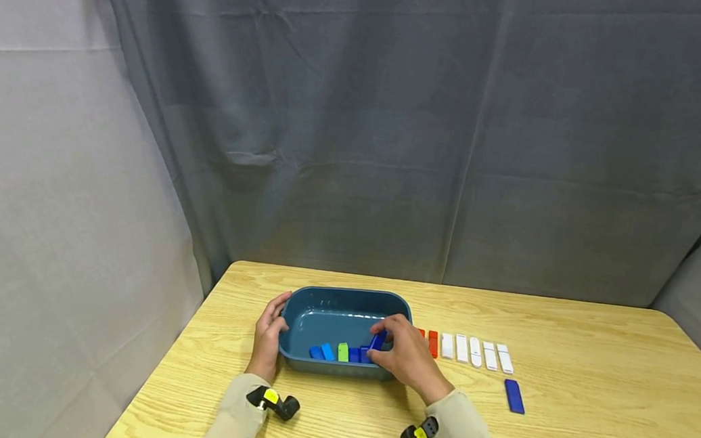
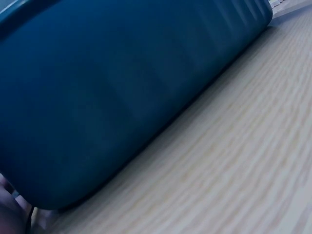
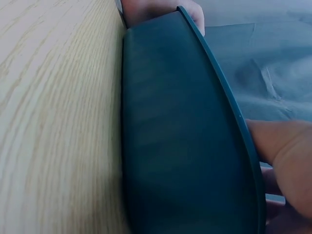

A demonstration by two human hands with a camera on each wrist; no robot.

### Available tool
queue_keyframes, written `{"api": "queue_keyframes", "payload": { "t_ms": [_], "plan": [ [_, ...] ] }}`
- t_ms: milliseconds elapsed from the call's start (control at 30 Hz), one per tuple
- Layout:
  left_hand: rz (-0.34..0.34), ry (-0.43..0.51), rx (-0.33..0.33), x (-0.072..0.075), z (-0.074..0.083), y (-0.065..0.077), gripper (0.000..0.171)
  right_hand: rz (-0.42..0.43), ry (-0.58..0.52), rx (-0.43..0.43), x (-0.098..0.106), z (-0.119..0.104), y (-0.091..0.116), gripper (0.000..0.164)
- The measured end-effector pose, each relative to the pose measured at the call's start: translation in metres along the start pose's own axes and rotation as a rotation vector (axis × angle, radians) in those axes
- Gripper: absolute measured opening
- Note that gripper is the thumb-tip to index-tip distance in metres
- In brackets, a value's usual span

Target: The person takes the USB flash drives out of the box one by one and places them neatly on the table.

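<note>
A dark teal plastic bin (image 1: pixel 340 367) stands on the table. My left hand (image 1: pixel 266 341) grips its left end, thumb at the rim and fingers along the outside. Over the bin's front right part, my right hand (image 1: pixel 407 353) pinches a dark blue USB stick (image 1: pixel 378 340) between thumb and fingers. Along the inner front wall lie a light blue stick (image 1: pixel 327 352), a green stick (image 1: pixel 343 352) and several darker blue ones. In the right wrist view, the bin's outer wall (image 3: pixel 185 122) hides the held stick; the left wrist view is mostly filled by that wall (image 2: pixel 122 87) too.
Right of the bin runs a row with red sticks (image 1: pixel 433 344) and several white sticks (image 1: pixel 462 348). A single dark blue stick (image 1: pixel 514 396) lies nearer me, below the row's right end. Grey curtains (image 1: pixel 356 145) hang behind the wooden table (image 1: pixel 607 386).
</note>
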State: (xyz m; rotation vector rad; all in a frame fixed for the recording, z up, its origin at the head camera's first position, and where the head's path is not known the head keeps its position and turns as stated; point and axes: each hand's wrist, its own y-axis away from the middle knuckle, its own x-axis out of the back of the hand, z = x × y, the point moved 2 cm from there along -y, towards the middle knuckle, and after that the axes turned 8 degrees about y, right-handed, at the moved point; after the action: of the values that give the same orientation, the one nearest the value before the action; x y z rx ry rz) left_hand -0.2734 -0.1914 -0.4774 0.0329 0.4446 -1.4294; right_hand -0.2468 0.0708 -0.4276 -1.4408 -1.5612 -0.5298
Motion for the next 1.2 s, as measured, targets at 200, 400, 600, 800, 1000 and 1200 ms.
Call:
{"api": "queue_keyframes", "payload": {
  "t_ms": [200, 400, 600, 800, 1000, 1200],
  "plan": [
    [-0.001, 0.001, -0.010, -0.001, 0.001, 0.000, 0.061, 0.007, 0.009, -0.021, -0.001, 0.000, 0.000, 0.040],
    [-0.006, 0.002, -0.015, -0.001, 0.000, 0.001, 0.061, 0.069, 0.047, -0.028, -0.002, 0.000, -0.001, 0.042],
    [-0.007, 0.005, -0.015, 0.000, 0.000, 0.000, 0.062, 0.133, 0.068, 0.023, 0.001, -0.002, -0.001, 0.046],
    [-0.010, 0.000, -0.017, 0.000, -0.001, -0.001, 0.061, 0.176, 0.070, 0.066, 0.005, -0.003, 0.001, 0.046],
    [-0.009, -0.011, -0.006, -0.001, -0.002, 0.001, 0.061, 0.191, 0.056, 0.101, 0.012, -0.003, 0.005, 0.046],
    [-0.007, -0.006, -0.020, -0.001, 0.000, 0.000, 0.061, 0.211, 0.024, 0.171, 0.029, -0.002, 0.009, 0.048]
  ]
}}
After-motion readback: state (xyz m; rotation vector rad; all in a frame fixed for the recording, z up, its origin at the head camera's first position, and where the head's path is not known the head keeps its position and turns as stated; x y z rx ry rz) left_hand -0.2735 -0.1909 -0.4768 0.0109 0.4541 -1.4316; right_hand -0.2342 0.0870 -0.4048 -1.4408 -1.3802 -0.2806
